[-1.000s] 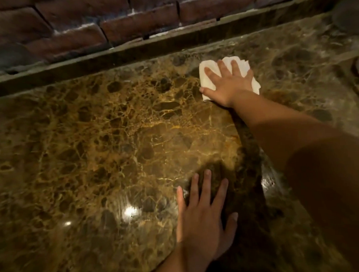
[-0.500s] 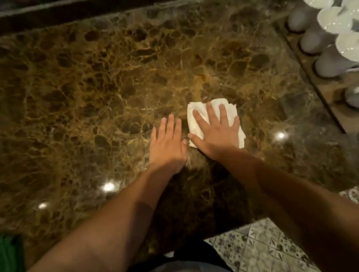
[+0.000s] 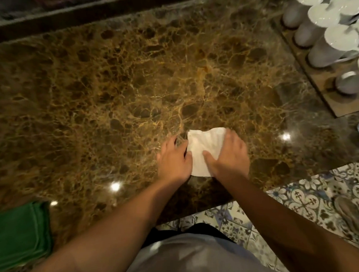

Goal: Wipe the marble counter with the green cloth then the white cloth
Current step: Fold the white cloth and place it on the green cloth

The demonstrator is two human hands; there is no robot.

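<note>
- Head view showed the white cloth [image 3: 204, 151] lying near the front edge of the marble bench [image 3: 110, 98], with both hands on it.
- Right hand [image 3: 229, 156] lay over the white cloth's right side, its grip curled down onto the fabric; left hand [image 3: 173, 163] touched the cloth's left edge, and whether its grip pinched the fabric could not be told.
- Green cloth [image 3: 19, 233] sat folded well to the left of the white cloth, at the bench's front edge, untouched.
- Judged step: the second wipe, with the white cloth; the next move probably called for refolding or gathering it.
- Counted: two cloths, two hands, and at least six white cups [image 3: 324, 51] upturned on one wooden tray [image 3: 326, 95], far right of the white cloth.
</note>
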